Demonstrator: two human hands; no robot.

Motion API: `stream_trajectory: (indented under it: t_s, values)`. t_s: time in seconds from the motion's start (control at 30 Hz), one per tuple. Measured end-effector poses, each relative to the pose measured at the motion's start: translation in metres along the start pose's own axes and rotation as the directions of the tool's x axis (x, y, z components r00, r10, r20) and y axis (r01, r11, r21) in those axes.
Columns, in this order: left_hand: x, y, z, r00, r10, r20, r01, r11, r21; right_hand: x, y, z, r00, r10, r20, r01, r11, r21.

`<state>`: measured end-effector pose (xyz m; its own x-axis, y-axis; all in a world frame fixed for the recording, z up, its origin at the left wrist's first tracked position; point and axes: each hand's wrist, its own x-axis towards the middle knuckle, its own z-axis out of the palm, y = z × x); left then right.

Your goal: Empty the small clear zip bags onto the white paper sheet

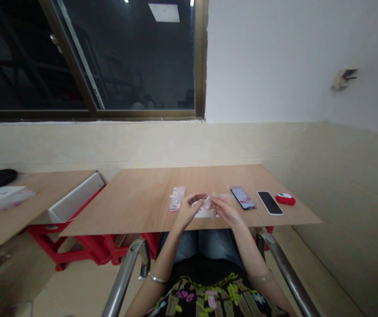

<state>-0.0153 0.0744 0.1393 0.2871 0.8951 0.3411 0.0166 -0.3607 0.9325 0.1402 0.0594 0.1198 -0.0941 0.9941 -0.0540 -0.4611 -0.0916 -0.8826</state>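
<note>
Just above the front part of the table, my left hand (pixel 191 208) and my right hand (pixel 225 209) meet at a small clear plastic bag (pixel 207 202). The fingers of both hands are curled and pinch the bag from either side. What is inside it is too small to make out. Under my hands lies a white sheet of paper (pixel 203 214), partly covered by them. Close to the left hand is a stack of small clear packets (pixel 177 198) with pinkish marks.
Right of my hands lie a phone with a lit screen (pixel 243 197), a white-edged phone (pixel 270 203) and a red case (pixel 285 199). The wooden table (pixel 142 193) stands against the wall. Another table (pixel 60 185) is at left. Metal armrests (pixel 126 273) flank me.
</note>
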Motion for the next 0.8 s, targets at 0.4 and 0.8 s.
stream_trajectory:
  t_s: [0.4,0.8]
  values:
    - [0.003,0.004,0.005,0.996,-0.083,-0.024,0.081,0.994,-0.067,-0.01,-0.012,0.009,0.993,-0.08,0.09,0.089,0.991,-0.099]
    - [0.0,0.012,0.005,0.967,-0.043,0.251,0.045,0.999,-0.004,-0.012,-0.015,0.014,0.99,-0.128,0.057,0.138,0.956,-0.261]
